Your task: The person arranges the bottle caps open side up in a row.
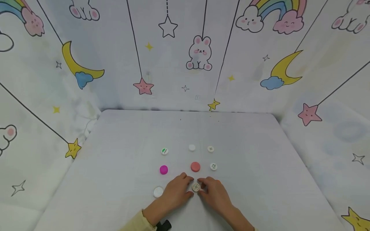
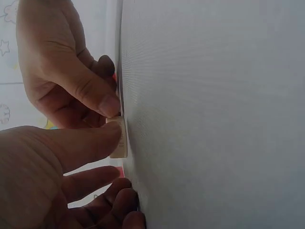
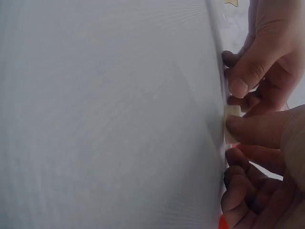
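A cream round bottle cap (image 1: 196, 187) with a patterned top lies flat on the white table (image 1: 245, 144) between the two hands. The right hand (image 1: 215, 194) has its thumb and index finger curled at the cap's right side, with its thumb tip against the edge in the wrist views. From the other side, the left hand (image 1: 177, 191) curves its relaxed fingers and thumb around the cap, fingertips a little off its rim in the head view. Small print marks the side of the cap (image 2: 122, 143) in the left wrist view, where the left thumb covers part of it.
Beyond the hands are a coral cap (image 1: 195, 166), a magenta cap (image 1: 163, 169), and a white cap with a green print (image 1: 213, 166). Farther back sit a green-and-white cap (image 1: 164, 151), a plain white cap (image 1: 192, 148) and a cream cap (image 1: 210, 149). Another white cap (image 1: 158, 192) is beside the left wrist.
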Tool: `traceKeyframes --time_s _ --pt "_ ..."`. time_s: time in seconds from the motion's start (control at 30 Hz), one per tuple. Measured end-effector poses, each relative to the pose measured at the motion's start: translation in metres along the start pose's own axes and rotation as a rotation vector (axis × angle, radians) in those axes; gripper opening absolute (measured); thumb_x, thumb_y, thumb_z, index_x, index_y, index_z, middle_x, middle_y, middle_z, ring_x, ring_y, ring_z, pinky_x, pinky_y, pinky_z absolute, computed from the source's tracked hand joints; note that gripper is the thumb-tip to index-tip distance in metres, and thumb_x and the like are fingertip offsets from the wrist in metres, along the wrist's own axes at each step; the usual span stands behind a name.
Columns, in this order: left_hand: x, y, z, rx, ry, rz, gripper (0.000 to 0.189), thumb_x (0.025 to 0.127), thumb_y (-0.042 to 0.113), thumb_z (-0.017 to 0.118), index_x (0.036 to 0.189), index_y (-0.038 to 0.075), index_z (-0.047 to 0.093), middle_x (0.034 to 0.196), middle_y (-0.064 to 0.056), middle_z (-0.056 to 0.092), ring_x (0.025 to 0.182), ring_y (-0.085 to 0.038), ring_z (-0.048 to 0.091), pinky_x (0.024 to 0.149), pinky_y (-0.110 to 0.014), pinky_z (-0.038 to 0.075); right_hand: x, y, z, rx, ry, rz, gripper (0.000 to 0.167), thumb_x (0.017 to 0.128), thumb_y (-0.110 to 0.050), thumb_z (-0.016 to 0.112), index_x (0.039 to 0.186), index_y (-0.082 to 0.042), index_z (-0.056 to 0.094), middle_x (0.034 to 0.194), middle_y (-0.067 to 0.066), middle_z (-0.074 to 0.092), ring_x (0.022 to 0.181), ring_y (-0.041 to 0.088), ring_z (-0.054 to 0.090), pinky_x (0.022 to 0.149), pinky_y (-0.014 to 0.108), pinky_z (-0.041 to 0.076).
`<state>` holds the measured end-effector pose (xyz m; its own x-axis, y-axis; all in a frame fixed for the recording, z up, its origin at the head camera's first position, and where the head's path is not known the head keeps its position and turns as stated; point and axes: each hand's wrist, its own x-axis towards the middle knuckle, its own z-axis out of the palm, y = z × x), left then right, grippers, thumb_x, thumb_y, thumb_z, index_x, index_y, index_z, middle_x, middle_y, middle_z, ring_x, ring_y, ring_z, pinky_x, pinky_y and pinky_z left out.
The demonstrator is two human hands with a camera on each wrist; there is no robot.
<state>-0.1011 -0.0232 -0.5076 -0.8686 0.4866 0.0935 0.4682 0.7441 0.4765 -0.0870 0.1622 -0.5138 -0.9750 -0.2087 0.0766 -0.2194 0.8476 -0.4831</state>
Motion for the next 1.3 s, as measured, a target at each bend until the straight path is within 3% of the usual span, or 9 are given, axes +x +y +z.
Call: traceKeyframes --time_s 0.33,0.5,0.63,0.8,1.07,1.3 --pt "0.007 0.007 -0.001 0.053 0.021 0.025 0.024 0.078 0.019 0.079 0.098 0.014 0.067 0.081 0.004 0.051 0.069 -0.011 0.052 0.057 -0.024 0.043 0.004 0.001 0.007 0.010 -0.020 -0.014 0.027 0.076 -0.018 0.082 0.101 -0.017 0.072 0.076 -0.012 0.053 0.065 0.002 0.043 0.056 0.020 0.038" --pt "0.008 0.005 0.001 -0.008 0.011 0.014 0.021 0.081 0.020 0.078 0.098 0.013 0.068 0.082 0.005 0.054 0.070 -0.007 0.051 0.060 -0.022 0.043 0.002 -0.001 0.005 0.025 -0.019 -0.004 0.024 0.078 -0.021 0.081 0.100 -0.016 0.073 0.077 -0.011 0.055 0.064 0.001 0.044 0.056 0.020 0.039" --pt "0.011 0.002 0.003 -0.071 0.006 -0.003 0.021 0.085 0.023 0.076 0.102 0.013 0.069 0.086 0.005 0.059 0.073 -0.006 0.052 0.065 -0.022 0.045 0.000 -0.005 -0.001 0.052 0.049 -0.035 0.021 0.078 -0.018 0.080 0.098 -0.015 0.074 0.077 -0.011 0.058 0.065 0.000 0.046 0.058 0.022 0.041" --pt "0.012 0.000 0.005 -0.134 0.055 -0.001 0.022 0.088 0.024 0.072 0.106 0.013 0.068 0.088 0.005 0.063 0.069 -0.002 0.049 0.063 -0.020 0.044 -0.002 -0.007 -0.005 0.103 0.114 -0.043 0.024 0.080 -0.013 0.079 0.103 -0.013 0.073 0.083 -0.010 0.065 0.064 -0.003 0.048 0.060 0.021 0.043" --pt "0.006 0.000 0.006 -0.310 0.102 -0.062 0.013 0.091 0.022 0.067 0.101 0.016 0.063 0.070 0.015 0.060 0.059 0.003 0.048 0.055 -0.019 0.041 -0.007 -0.004 -0.001 0.266 0.123 -0.005 0.021 0.085 -0.010 0.074 0.103 -0.022 0.074 0.075 -0.017 0.064 0.056 -0.005 0.049 0.053 0.018 0.043" --pt "0.009 -0.003 0.007 -0.335 0.148 -0.077 0.007 0.092 0.018 0.066 0.095 0.017 0.060 0.064 0.017 0.059 0.054 0.004 0.048 0.050 -0.017 0.039 -0.004 -0.003 0.001 0.311 0.161 -0.106 0.033 0.079 -0.003 0.078 0.106 -0.020 0.073 0.074 -0.018 0.060 0.060 -0.004 0.050 0.054 0.018 0.044"
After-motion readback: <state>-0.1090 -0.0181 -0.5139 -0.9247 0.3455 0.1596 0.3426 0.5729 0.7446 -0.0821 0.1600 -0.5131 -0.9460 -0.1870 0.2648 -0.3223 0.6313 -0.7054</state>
